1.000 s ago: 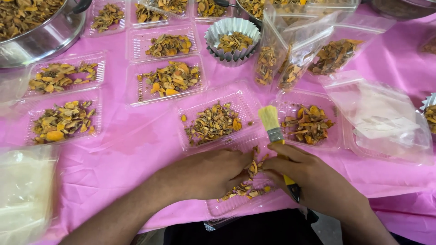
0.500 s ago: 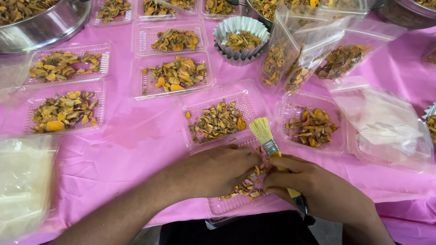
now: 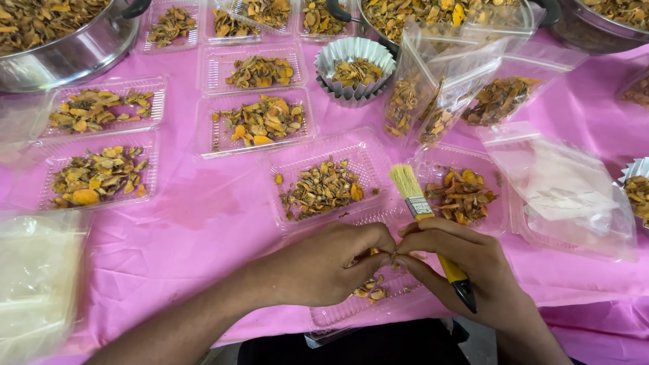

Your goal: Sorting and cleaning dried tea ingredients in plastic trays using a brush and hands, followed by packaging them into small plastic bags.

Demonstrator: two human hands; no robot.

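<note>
Left hand (image 3: 324, 267) and right hand (image 3: 466, 267) pinching one small dried piece (image 3: 393, 259) together; right also clasping yellow-handled brush (image 3: 433, 233), bristles pointing away, clear tray (image 3: 365, 307) beneath.

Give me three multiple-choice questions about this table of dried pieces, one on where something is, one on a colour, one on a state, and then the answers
1. Where is the brush?
A. In the right hand
B. Lying in a metal bowl
C. Standing in the fluted paper cup

2. What colour is the table cover?
A. Green
B. Pink
C. White

3. How is the clear tray just beyond the hands?
A. Lidded and sealed
B. Bare of any pieces
C. Open, with dried pieces in it

Answers:
1. A: the yellow and black handle runs through the right hand, bristles pointing away from the person.
2. B: pink shows between all the trays.
3. C: no lid covers it, and brown and orange bits lie loose inside, ahead of the left hand.
</note>
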